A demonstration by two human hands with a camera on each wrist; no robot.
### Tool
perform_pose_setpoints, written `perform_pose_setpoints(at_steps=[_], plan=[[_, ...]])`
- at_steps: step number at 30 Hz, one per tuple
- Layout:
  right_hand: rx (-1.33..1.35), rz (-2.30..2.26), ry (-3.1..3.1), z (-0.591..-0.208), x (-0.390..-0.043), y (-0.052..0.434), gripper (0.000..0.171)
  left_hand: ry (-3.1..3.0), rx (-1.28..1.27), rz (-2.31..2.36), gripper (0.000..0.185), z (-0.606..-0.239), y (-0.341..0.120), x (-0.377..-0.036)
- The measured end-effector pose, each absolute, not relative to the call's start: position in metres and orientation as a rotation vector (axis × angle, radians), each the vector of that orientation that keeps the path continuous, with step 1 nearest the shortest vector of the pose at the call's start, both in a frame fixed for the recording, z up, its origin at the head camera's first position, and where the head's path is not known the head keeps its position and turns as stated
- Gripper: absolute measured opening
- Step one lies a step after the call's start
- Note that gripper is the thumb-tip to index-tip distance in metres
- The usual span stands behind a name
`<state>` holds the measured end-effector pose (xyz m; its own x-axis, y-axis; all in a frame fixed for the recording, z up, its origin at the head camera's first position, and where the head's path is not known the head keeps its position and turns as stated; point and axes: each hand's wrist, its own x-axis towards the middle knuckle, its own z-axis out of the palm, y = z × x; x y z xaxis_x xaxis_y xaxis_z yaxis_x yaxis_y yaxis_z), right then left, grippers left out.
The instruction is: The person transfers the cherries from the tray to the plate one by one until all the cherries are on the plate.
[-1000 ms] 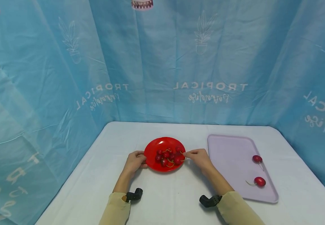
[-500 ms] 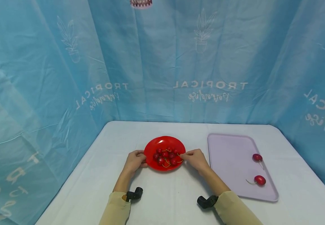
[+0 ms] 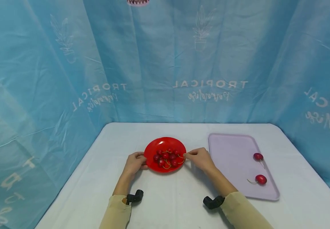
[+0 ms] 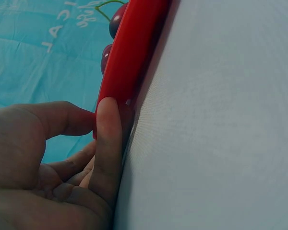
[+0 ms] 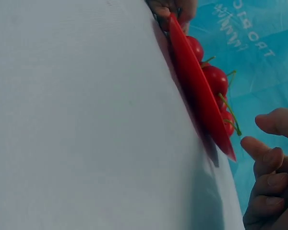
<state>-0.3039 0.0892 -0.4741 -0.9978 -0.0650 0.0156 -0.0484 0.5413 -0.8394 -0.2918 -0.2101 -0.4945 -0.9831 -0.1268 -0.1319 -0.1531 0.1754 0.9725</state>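
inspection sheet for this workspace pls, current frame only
Surface: white table, covered with cloth.
Job's things: red plate holding a pile of cherries; lilac tray to its right with two cherries.
Clutter: nothing seen.
Grippers: left hand grips the plate's left rim; right hand at the right rim, thumb and forefinger apart, just off the edge in the wrist view.
Cables: nothing seen.
Surroundings: blue printed curtain on three sides.
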Motion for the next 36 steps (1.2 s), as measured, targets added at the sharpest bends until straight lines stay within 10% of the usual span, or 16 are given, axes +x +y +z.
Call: perform_pose_setpoints(at_steps=[36], plan=[[-0.168, -1.430, 2.819, -0.458, -0.288, 0.152, 0.026, 2.416, -0.276, 1.980, 0.039, -0.494, -0.210, -0.289]])
